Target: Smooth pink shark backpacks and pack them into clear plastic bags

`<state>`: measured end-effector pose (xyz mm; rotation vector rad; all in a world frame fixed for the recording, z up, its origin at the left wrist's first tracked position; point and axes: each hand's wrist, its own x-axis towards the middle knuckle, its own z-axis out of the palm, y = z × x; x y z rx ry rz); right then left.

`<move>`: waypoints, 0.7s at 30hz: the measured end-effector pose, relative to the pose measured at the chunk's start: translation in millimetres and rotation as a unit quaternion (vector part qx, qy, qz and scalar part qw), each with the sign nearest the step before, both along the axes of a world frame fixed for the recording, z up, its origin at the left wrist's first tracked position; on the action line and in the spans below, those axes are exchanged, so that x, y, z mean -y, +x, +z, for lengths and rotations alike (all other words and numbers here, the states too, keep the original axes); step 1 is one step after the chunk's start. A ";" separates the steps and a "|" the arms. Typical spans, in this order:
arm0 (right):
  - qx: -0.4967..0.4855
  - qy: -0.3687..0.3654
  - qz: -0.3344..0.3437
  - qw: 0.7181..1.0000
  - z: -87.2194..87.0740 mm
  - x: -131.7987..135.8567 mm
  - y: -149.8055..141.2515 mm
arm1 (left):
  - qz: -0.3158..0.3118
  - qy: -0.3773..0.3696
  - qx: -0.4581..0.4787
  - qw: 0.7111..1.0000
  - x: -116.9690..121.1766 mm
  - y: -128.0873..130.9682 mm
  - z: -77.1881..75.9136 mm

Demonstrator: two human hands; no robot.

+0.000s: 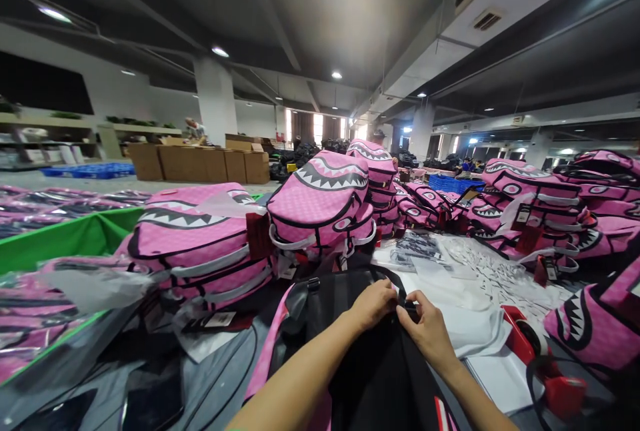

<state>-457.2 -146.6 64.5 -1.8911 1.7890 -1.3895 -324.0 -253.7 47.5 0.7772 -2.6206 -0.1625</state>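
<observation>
A backpack with a black back side [370,364] and pink edges lies in front of me on the table. Near its top end, my left hand [374,304] is closed, its fingertips pinching a black strap [400,292]. My right hand [427,326] grips the same strap a little to the right, thumb and fingers pressed together on a dark part that may be a buckle. The fingertips partly cover that part. Just beyond stands a pink backpack [320,194] with a shark-mouth print, and another such backpack [195,238] lies to the left.
Stacked pink backpacks [525,204] stand at the right. White sheets [465,324] and a red tape dispenser [525,338] lie right of my hands. A dark phone [154,394] and a cable lie at the left, beside a green-edged bin [105,234]. Cardboard boxes [195,163] stand farther back.
</observation>
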 end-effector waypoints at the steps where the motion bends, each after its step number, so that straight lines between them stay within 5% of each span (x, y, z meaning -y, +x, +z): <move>1: -0.010 -0.011 -0.001 1.000 0.3 -5.2 1.4 | 0.003 0.005 -0.002 1.000 1.7 -4.3 -5.6; 8: -0.019 -0.075 0.010 0.997 -11.5 -67.7 19.2 | 0.029 0.023 -0.013 0.999 24.9 -5.2 -25.6; 12: 0.015 -0.056 -0.014 0.998 -7.4 -86.0 3.8 | 0.042 0.031 -0.011 0.999 22.0 -8.1 -25.7; 17: 0.051 0.011 -0.021 0.998 14.1 -80.3 -39.7 | 0.043 -0.026 -0.045 0.998 -36.6 7.0 -24.3; 21: 0.091 0.010 -0.031 0.995 25.7 -79.6 -38.4 | -0.122 -0.206 -0.211 0.948 -90.1 13.1 -19.2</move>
